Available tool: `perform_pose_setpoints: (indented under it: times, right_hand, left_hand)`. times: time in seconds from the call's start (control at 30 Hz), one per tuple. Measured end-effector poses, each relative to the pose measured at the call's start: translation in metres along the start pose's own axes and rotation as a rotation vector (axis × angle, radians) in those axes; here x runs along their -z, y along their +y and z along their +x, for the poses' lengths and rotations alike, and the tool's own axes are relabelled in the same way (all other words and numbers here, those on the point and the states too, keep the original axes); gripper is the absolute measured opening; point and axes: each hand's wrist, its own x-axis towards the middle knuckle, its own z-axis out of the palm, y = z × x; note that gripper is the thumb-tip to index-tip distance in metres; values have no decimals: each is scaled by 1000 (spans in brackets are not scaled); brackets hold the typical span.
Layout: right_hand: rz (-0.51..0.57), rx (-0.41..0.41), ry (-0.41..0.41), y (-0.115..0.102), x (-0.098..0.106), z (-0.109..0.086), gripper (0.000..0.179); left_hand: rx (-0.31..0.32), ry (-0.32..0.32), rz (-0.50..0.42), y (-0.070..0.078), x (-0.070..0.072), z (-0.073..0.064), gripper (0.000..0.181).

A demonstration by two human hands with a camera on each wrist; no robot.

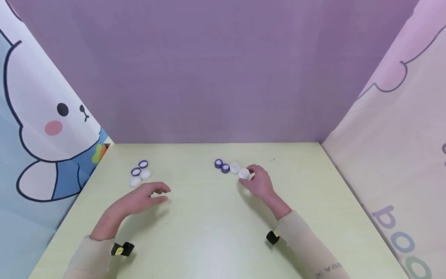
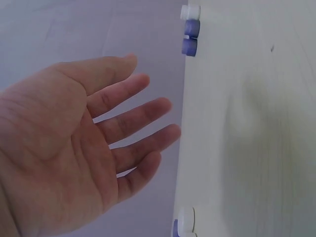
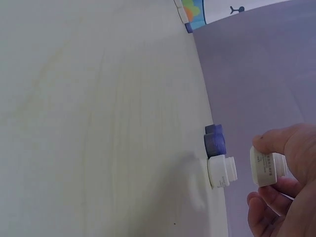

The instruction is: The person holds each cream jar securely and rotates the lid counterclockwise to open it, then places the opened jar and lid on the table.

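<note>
My right hand [image 1: 259, 184] pinches a small white jar [image 3: 263, 167] between thumb and fingers. The jar has no lid on, and the right wrist view shows it raised above the table. Just left of it stand another open white jar [image 1: 235, 168] and two purple jars [image 1: 225, 168], close together in a slanting row. My left hand [image 1: 142, 199] hovers over the table with loosely bent fingers and holds nothing. Beyond it lie two white lids [image 1: 135, 182] and two purple lids [image 1: 136, 171], grouped together.
The pale wooden table [image 1: 209, 224] reaches back to a purple cloth wall [image 1: 216, 69]. Printed curtains stand along both sides, with a cartoon bunny [image 1: 52, 116] on the left one. Each wrist wears a small black camera [image 1: 122, 249].
</note>
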Motion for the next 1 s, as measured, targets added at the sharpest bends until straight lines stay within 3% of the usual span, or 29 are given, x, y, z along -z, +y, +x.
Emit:
perform_pose_setpoints:
  times: [0.23, 0.53, 1.0]
  right_hand:
    - [-35, -9, -10, 1, 1, 8, 47]
    - [-50, -27, -35, 2, 0, 19, 47]
    - [-76, -34, -46, 9, 1, 33, 49]
  left_hand:
    - [17, -77, -33, 9, -5, -5, 38]
    - [13, -110, -80, 20, -7, -11, 39]
    - [24, -129, -67, 16, -13, -19, 38]
